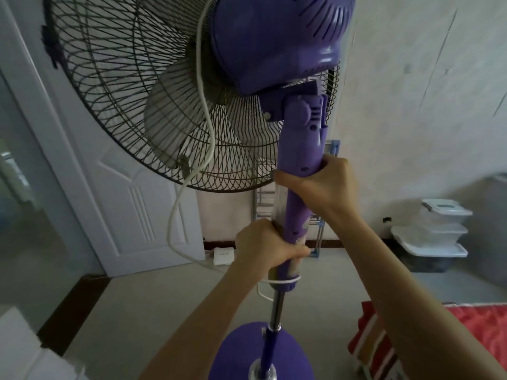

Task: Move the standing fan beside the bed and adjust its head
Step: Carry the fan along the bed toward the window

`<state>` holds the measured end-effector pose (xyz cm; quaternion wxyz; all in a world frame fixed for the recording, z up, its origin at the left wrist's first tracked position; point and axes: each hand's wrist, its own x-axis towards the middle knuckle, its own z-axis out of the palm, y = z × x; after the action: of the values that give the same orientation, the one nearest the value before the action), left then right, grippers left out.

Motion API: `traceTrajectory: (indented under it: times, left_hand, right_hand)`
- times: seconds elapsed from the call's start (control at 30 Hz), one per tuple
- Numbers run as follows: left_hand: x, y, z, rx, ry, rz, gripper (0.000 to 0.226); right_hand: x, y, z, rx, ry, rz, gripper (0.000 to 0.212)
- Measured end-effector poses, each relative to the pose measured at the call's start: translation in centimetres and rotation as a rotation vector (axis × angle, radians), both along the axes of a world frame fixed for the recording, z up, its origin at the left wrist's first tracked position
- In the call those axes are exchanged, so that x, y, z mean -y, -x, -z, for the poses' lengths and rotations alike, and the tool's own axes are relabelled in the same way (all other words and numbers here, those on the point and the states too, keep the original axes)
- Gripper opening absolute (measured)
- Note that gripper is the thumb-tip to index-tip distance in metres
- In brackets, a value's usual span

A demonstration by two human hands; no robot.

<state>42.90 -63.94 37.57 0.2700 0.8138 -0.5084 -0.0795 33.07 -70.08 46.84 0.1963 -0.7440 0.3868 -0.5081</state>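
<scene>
Head view: both hands clench the fan column (pixel 295 215), right hand (pixel 326 185) above left hand (pixel 263 244).

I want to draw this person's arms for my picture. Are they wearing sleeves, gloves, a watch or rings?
No. Both forearms are bare as far as the picture shows, with no sleeve reaching them. The left hand and right hand have no gloves, and no watch, bracelet or ring shows on them.

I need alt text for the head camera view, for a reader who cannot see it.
Both hands grip the column of a purple standing fan: right hand above, left hand lower. Its wire cage faces a white door; a red bed cover lies at lower right.
</scene>
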Motion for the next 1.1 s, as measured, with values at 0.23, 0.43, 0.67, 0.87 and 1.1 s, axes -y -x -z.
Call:
traceTrajectory:
  times: [0.23, 0.43, 0.67, 0.87, 1.1]
  left_hand:
    - [6.8, -2.5, 1.1, 0.02, -0.021, 0.062, 0.063]
    - [14.1, -6.7, 3.4, 0.002, -0.044, 0.161, 0.063]
    - [24.9, -13.2, 5.4, -0.076, -0.059, 0.326, 0.058]
    - [34.0, -18.2, 6.6, -0.11, -0.043, 0.389, 0.06]
    - [42.6, -19.1, 5.6, -0.149, -0.011, 0.537, 0.069]
  right_hand:
    - [6.7, -2.5, 1.1, 0.013, -0.009, 0.018, 0.053]
    - [13.6, -6.5, 3.5, -0.027, -0.043, 0.084, 0.057]
    - [22.6, -12.8, 5.0, -0.074, -0.103, 0.238, 0.051]
    - [29.6, -17.9, 4.8, -0.161, -0.158, 0.411, 0.05]
    - [35.8, -18.5, 3.5, -0.156, -0.187, 0.635, 0.061]
